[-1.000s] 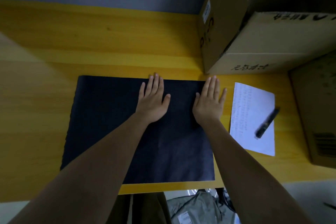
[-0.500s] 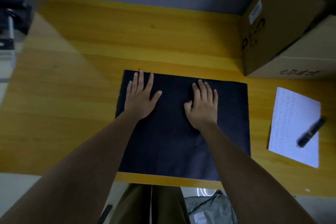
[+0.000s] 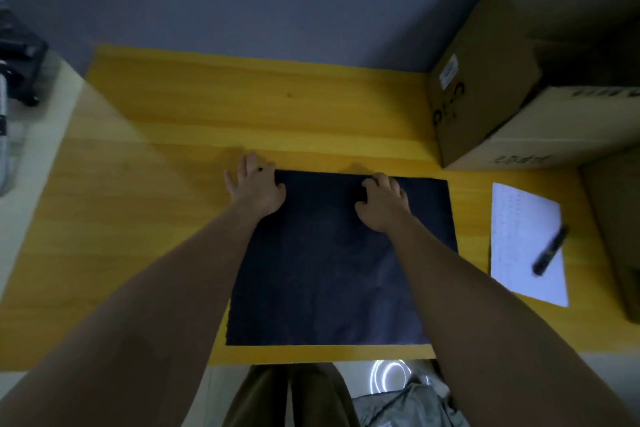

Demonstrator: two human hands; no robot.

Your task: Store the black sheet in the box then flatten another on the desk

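A black sheet [image 3: 332, 267] lies flat on the yellow desk [image 3: 214, 107], reaching almost to the near edge. My left hand [image 3: 256, 187] rests on the sheet's far left corner, fingers spread, some of them past the edge on the wood. My right hand [image 3: 382, 203] sits on the sheet's far edge with its fingers curled down at that edge; whether it pinches the sheet is hidden. A large cardboard box [image 3: 485, 90] stands at the far right of the desk.
A white paper [image 3: 519, 229] with a black marker [image 3: 550, 251] on it lies right of the sheet. Another cardboard box [image 3: 616, 225] stands at the right edge. A dark device [image 3: 17, 55] sits at far left. A grey bag [image 3: 405, 402] lies below the desk.
Both hands slid away from me to the sheet's far edge. The left went to the far left corner, and the right hand's fingers curled from flat. The camera view pulled back.
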